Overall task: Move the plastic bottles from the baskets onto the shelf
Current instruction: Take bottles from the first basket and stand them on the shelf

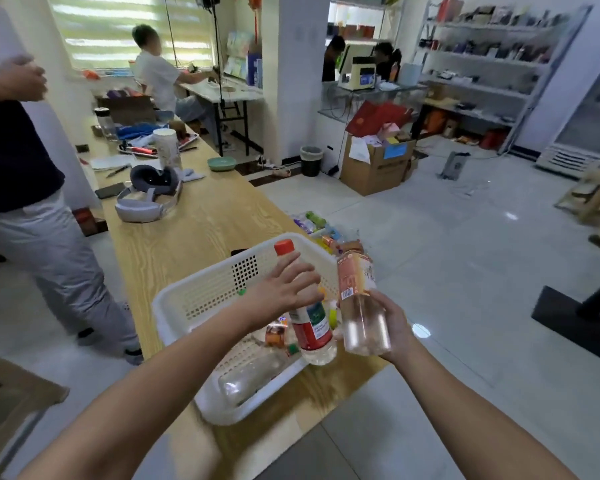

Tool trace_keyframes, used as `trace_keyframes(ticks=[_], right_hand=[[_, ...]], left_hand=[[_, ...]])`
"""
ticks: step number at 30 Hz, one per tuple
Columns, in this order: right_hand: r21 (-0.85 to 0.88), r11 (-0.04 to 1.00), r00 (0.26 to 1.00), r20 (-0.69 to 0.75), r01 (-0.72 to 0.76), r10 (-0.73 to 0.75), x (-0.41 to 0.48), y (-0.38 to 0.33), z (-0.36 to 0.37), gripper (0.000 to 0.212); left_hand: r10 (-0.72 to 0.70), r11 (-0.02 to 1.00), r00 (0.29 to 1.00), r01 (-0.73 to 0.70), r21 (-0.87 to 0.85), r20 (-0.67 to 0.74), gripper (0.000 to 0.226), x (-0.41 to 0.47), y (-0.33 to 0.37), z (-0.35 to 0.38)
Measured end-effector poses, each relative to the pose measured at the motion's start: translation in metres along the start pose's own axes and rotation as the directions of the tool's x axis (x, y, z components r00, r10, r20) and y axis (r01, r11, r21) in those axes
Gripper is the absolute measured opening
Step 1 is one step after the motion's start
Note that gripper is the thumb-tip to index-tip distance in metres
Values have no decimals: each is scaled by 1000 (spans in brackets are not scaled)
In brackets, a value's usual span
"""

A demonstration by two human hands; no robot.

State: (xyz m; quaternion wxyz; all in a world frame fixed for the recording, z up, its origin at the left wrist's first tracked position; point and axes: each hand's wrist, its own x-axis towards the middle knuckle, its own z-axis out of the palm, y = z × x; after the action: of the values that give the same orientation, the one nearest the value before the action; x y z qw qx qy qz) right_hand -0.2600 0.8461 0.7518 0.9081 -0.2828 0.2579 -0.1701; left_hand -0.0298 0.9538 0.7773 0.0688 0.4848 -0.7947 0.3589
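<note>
Holding one bottle in each hand, above the near end of the white basket (pixel 201 296), which sits on the wooden table (pixel 194 230).

Left hand (pixel 281 292): fingers curled over the shoulder of the red-cap bottle (pixel 310 327), gripping from above. The bottle tilts, cap away from the wearer and base hanging over the basket's right rim. A top grip suits plucking a bottle out from among others.

Right hand (pixel 394 327): wrapped round the lower body of the orange-label bottle (pixel 357 299), thumb side near the base, neck pointing up and away. Holding it low keeps it steady for carrying. It looks clear and light, though I cannot tell how full it is.

The two bottles are just beside each other, perhaps touching at the bases; too close to call.

More stock is in the basket: a clear bottle (pixel 253 372) lying on its side at the near end, and small coloured ones behind the red-cap bottle. A further heap of bottles (pixel 314 221) shows past the table's far edge, container unclear.

The shelf (pixel 482 88) stands across the room to the right, well apart from the table. Judgement: with both hands loaded, the next step is the walk over. Task is early to middling, with plenty left.

A bystander (pixel 25 161) stands left of the table.
</note>
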Motion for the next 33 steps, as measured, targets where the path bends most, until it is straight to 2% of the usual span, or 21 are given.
trace_keyframes(ticks=[5,7,9,13,17,19,22,25,29,33], right_hand=[[-73,995,994,-79,72,-78,-49,-8,-15,65],[-45,993,987,-117,108,-113,-74,-8,-19,64],[16,983,966,-192,180,-174,-102,-7,-29,66],[11,957,886,-381,288,-263,-168,2,-66,91],[34,907,796,-493,420,-350,-265,25,-96,89],[48,858,731,-551,511,-404,-319,42,-110,91],[-6,788,594,-652,616,-470,-401,68,-117,88],[-50,706,437,-753,707,-491,-492,104,-124,76],[-92,570,229,-855,816,-466,-599,162,-125,94],[-198,468,39,-892,861,-449,-679,209,-107,92]], left_hand=[[56,998,998,-56,9,-17,78,31,12,-6],[74,997,996,-73,19,-40,79,47,22,-7],[95,995,991,-96,-1,-94,70,65,37,-11],[213,975,965,-220,-32,-153,65,111,80,-25],[362,926,917,-375,-52,-168,72,163,147,-54],[438,887,880,-456,-70,-181,72,187,186,-76],[535,818,806,-569,-85,-255,71,220,246,-104],[625,723,697,-687,-77,-352,70,254,321,-139],[706,596,566,-800,-75,-426,75,285,422,-196],[711,470,397,-882,-29,-581,62,306,507,-247]])
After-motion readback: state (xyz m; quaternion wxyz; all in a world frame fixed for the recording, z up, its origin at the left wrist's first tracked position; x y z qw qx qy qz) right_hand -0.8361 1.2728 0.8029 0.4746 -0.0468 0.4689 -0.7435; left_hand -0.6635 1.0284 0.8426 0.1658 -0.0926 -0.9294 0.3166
